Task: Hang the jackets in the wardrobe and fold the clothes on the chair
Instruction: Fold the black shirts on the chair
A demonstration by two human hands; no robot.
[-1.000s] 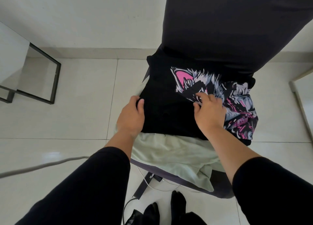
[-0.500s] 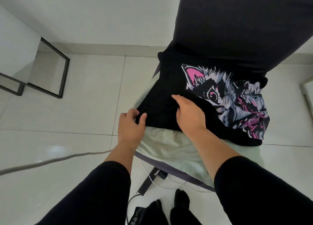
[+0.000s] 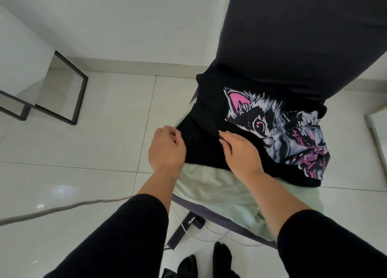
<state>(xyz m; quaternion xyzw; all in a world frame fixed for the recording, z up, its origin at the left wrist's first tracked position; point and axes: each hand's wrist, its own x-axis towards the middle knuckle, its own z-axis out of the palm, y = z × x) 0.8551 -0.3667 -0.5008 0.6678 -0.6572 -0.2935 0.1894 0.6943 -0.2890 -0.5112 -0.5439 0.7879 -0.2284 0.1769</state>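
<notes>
A black T-shirt (image 3: 211, 110) with a pink and grey cat print lies on the chair seat, under the tall dark chair back (image 3: 293, 36). Beneath it a pale green garment (image 3: 211, 191) spreads over the seat's front edge. My left hand (image 3: 166, 150) pinches the shirt's left edge between thumb and curled fingers. My right hand (image 3: 240, 152) lies flat on the black cloth just left of the print, with its fingers straight and pressing down.
White tiled floor surrounds the chair. A black metal table frame (image 3: 79, 93) stands at the left under a white top. A grey cable (image 3: 62, 209) runs across the floor at the left. A black chair base and white wire (image 3: 188, 225) lie under the seat.
My right hand has slid left off the cat print onto plain black cloth. My left hand has shifted along the shirt's left edge and keeps pinching it. The view has moved closer.
</notes>
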